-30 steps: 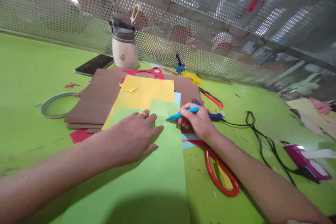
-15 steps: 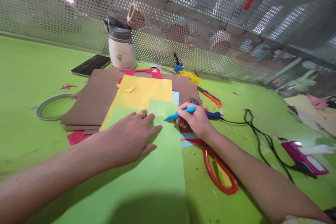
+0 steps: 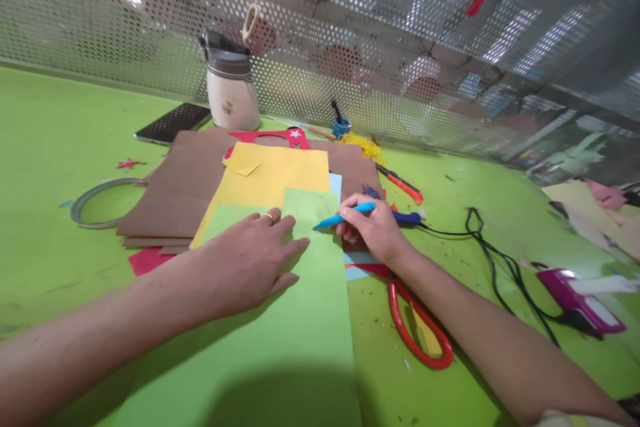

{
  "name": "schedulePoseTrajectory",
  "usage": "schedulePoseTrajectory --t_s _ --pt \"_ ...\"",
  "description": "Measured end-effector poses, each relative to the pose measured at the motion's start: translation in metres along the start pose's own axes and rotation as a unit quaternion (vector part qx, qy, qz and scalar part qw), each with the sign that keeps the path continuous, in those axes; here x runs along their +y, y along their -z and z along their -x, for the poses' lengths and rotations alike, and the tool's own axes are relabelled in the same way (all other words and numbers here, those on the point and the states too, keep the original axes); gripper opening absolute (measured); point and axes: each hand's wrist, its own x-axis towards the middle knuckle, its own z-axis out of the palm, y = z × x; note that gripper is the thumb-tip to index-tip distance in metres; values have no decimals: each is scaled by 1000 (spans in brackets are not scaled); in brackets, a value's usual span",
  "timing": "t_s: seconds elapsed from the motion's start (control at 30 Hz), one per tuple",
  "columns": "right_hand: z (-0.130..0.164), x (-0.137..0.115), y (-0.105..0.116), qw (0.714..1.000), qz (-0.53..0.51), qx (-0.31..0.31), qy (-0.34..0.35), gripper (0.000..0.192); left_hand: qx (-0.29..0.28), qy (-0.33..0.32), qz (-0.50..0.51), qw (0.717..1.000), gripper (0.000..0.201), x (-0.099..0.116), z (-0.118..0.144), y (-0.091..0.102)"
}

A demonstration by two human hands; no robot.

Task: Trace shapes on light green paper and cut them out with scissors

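My left hand lies on a light green sheet of paper, fingers stretched out and a ring on one of them. In my right hand is a blue pen, pinched between thumb and fingers. Its tip points down and left at the green paper, just right of my left fingertips; whether it touches I cannot tell. Faint curved lines show on the paper near the tip. Under the green sheet lie yellow paper and brown paper sheets. Red-handled scissors lie beneath my right forearm.
A white bottle and a phone stand and lie before a perforated metal screen. On the left is a tape ring. Black cable and a magenta glue gun-like device lie right. Paper scraps sit far right.
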Motion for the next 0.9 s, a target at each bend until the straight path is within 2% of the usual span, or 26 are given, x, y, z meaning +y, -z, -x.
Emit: schedulePoseTrajectory --t_s 0.9 --pt "-4 6 4 1000 -5 18 -7 19 19 -9 -4 1000 39 -2 1 -7"
